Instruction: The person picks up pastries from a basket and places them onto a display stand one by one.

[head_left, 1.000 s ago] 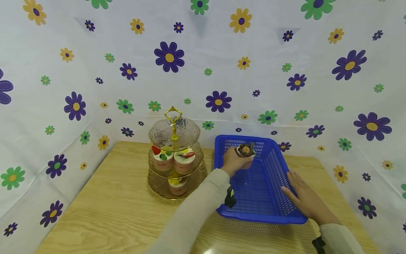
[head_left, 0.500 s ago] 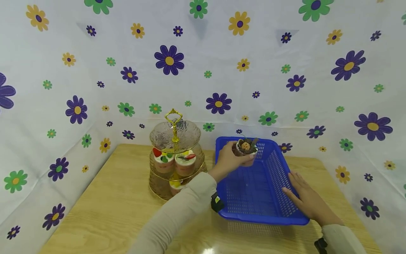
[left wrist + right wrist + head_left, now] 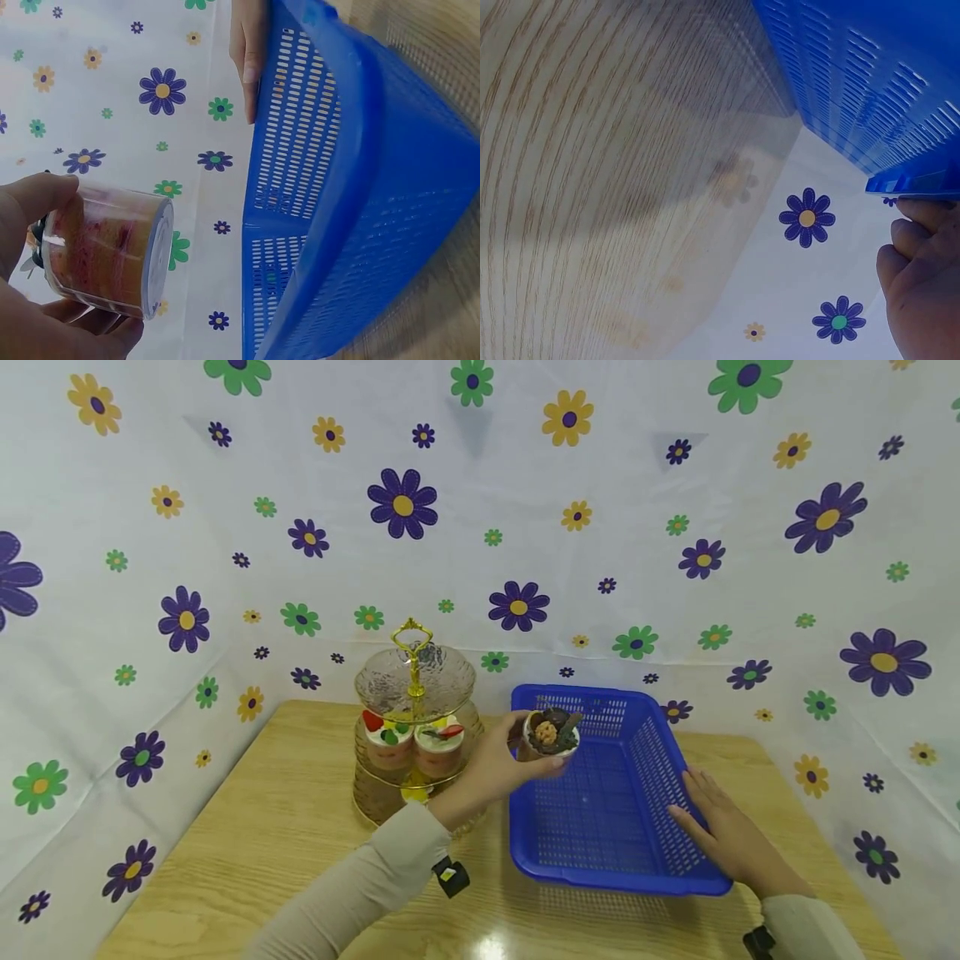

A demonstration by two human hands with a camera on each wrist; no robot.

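- The stand (image 3: 414,727) already carries cups on its middle and bottom tiers; these could be knocked if the gold handle or a plate rim were struck.
- A cup (image 3: 550,737) is gripped in the curled left hand (image 3: 502,768), above the basket's left rim; its topping could be spilled by tilting.
- The basket (image 3: 607,810) is steadied by the flat, open right hand (image 3: 723,831) on its right rim; it could be slid if pressed harder.

wooden table (image 3: 247,852) | tiered stand (image 3: 415,693) | blue basket (image 3: 667,752)

A clear dessert cup (image 3: 550,737) with chocolate topping, tilted, above the blue basket's (image 3: 645,875) left rim.
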